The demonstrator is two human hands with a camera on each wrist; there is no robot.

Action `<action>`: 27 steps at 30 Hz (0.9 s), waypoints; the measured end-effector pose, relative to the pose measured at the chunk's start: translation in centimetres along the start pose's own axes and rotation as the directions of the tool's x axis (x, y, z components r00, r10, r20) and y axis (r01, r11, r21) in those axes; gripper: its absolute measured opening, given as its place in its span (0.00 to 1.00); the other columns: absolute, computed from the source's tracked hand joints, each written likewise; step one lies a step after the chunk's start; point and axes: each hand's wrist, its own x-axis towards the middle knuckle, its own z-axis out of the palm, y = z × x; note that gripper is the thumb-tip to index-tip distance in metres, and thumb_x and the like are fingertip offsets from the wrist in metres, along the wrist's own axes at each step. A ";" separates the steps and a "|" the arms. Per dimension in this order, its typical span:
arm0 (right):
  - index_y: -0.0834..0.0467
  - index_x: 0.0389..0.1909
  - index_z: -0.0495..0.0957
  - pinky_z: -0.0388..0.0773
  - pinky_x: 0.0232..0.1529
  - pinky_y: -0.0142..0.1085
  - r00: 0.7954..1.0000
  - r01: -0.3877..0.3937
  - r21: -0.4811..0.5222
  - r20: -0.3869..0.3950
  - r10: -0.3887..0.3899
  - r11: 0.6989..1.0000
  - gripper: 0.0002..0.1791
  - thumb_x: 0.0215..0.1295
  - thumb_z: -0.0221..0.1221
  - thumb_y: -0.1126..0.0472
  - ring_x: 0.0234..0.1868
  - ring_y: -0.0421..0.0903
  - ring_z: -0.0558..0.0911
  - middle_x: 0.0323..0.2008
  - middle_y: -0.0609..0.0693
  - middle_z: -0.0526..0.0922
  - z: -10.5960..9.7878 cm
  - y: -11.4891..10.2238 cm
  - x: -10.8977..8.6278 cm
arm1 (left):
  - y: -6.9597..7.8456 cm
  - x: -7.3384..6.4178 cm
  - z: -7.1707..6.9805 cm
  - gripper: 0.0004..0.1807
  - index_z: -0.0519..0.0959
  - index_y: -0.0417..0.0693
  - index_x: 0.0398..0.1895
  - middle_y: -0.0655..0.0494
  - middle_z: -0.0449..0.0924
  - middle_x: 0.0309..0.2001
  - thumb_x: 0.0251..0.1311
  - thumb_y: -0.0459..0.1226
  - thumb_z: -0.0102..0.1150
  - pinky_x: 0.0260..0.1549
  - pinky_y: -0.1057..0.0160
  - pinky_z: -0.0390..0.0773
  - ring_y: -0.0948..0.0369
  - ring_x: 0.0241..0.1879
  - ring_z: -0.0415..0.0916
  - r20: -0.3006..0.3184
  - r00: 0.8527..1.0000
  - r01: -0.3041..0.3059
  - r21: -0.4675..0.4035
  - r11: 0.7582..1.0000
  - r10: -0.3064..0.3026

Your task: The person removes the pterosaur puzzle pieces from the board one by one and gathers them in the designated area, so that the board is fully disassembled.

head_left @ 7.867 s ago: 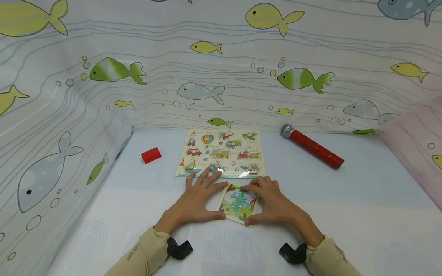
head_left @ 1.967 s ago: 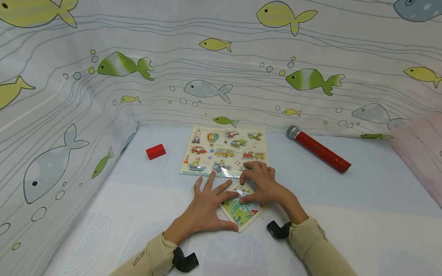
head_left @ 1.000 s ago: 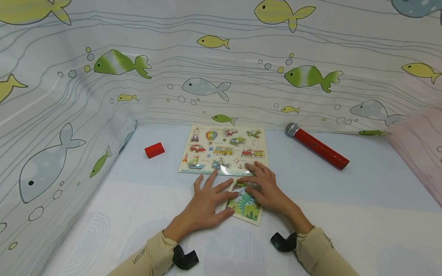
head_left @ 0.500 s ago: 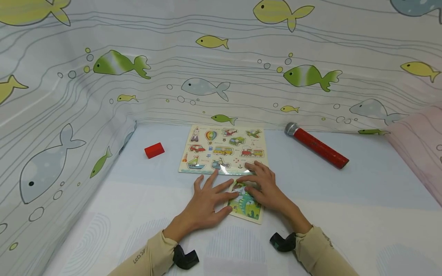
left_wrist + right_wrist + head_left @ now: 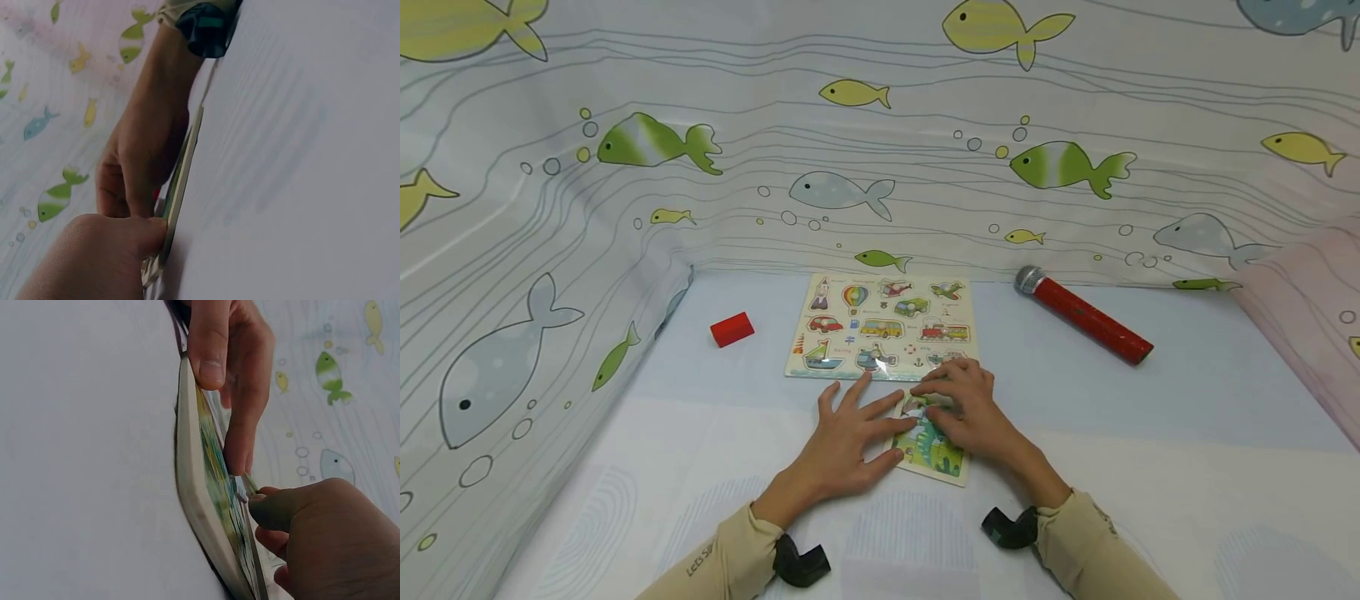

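Observation:
A small wooden jigsaw puzzle (image 5: pixel 936 454) with a green dinosaur picture lies slightly turned on the white cloth. My left hand (image 5: pixel 842 437) spreads its fingers at the puzzle's left side, thumb on the near left edge and a fingertip over the picture. From the right, my right hand (image 5: pixel 973 412) bends over the puzzle's upper part. In the right wrist view its thumb and finger pinch a thin puzzle piece (image 5: pixel 250 483), tilted up from the tray (image 5: pixel 189 444). The right fingers hide the puzzle's upper right corner in the head view.
Just behind the puzzle lies a larger vehicle picture board (image 5: pixel 797 354); the right fingers overlap its front edge. A red block (image 5: pixel 732 330) sits to the left, a red microphone (image 5: pixel 1090 321) to the back right. Fish-print cloth (image 5: pixel 737 200) rises behind.
Since two seconds ago the puzzle has turned from a diamond angle to nearly square. The left thumb has moved up along its edge. Over the last half second the right hand has shifted only slightly.

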 end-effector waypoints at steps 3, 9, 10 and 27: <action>0.47 0.49 0.87 0.50 0.58 0.53 1.000 0.006 -0.006 -0.009 -0.006 1.000 0.14 0.64 0.66 0.63 0.57 0.50 0.67 0.48 0.45 0.83 0.1 -0.1 0.0 | 0.0 0.0 0.0 0.23 0.79 0.71 0.64 0.60 0.71 0.74 0.67 0.54 0.56 0.66 0.26 0.45 0.37 0.79 0.51 0.004 1.000 0.008 0.001 1.000 -0.008; 0.47 0.50 0.86 0.51 0.52 0.48 0.999 0.008 0.020 -0.035 -0.007 1.000 0.14 0.65 0.66 0.63 0.46 0.43 0.67 0.42 0.41 0.86 0.2 -0.1 -0.1 | -0.2 0.0 0.1 0.23 0.79 0.73 0.64 0.61 0.70 0.74 0.67 0.55 0.56 0.66 0.26 0.46 0.37 0.79 0.51 0.013 1.000 0.002 0.020 1.000 -0.003; 0.47 0.50 0.86 0.51 0.52 0.48 0.999 0.005 0.029 -0.040 -0.004 1.000 0.14 0.65 0.66 0.63 0.46 0.42 0.67 0.40 0.41 0.85 0.3 -0.1 -0.1 | -0.2 -0.1 0.1 0.23 0.79 0.73 0.65 0.61 0.69 0.74 0.67 0.55 0.56 0.66 0.26 0.46 0.37 0.79 0.50 0.015 1.000 -0.003 0.026 1.000 0.003; 0.48 0.46 0.87 0.49 0.52 0.47 0.983 -0.078 0.175 -0.150 0.105 0.981 0.11 0.67 0.65 0.64 0.40 0.45 0.70 0.36 0.43 0.87 0.4 -0.2 0.1 | -0.2 -0.1 0.0 0.19 0.80 0.75 0.63 0.54 0.69 0.75 0.71 0.53 0.53 0.64 0.25 0.46 0.36 0.78 0.52 0.004 0.997 -0.077 0.059 0.995 0.077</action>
